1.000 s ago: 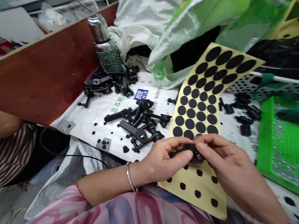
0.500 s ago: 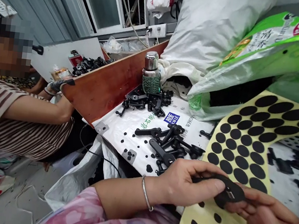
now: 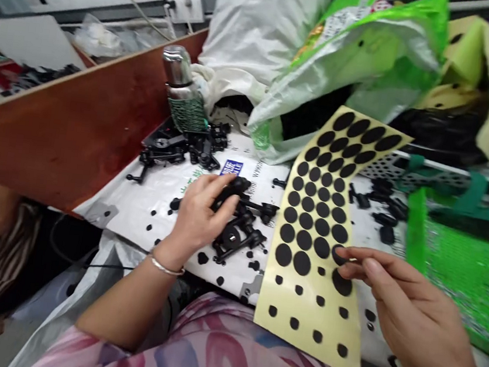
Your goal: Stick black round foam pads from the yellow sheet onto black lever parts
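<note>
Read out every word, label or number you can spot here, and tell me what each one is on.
No text here is sharp enough to quote.
Blue label on the white sheet: white lettering, too blurred to read.
Green characters on the white sheet, beside the left hand: too blurred to read.
Green-and-white plastic bag: print near its top, too small to read.
</note>
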